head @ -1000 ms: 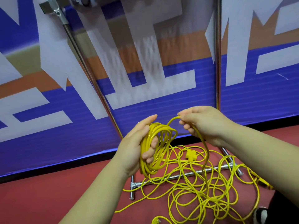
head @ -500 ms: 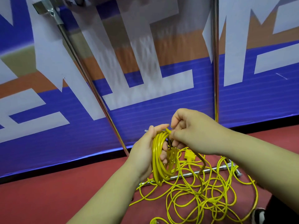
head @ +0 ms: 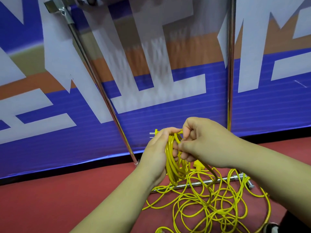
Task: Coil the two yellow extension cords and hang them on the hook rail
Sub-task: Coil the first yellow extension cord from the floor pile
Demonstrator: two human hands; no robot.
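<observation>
A blue, white and orange banner (head: 50, 115) fills the background, standing along the far edge of a red floor (head: 50, 199). In front of the banner stand two shiny metal poles, one slanted (head: 94, 78) and one upright (head: 230, 64), and a metal bar (head: 223, 179) lies flat on the floor between their feet.

A loose cord (head: 218, 207), yellow, sprawls in tangled loops over the floor and across the bar, below and to the right of both hands. One strand rises from this tangle to the underside of the right hand.

The left hand (head: 156, 155) is raised in front of the banner's lower edge, its fingers curled round a coil (head: 171, 158) of the same yellow cord. The coil hangs upright from the grip, its loops dangling below the palm, well clear of the floor.

The right hand (head: 202, 145) is pressed against the coil's right side, touching the left hand's fingers, with its fingers curled and its thumb and forefinger pinching the cord at the coil's top.

A yellow plug (head: 152, 134) with pale prongs pokes out to the left just above the left hand's knuckles.
</observation>
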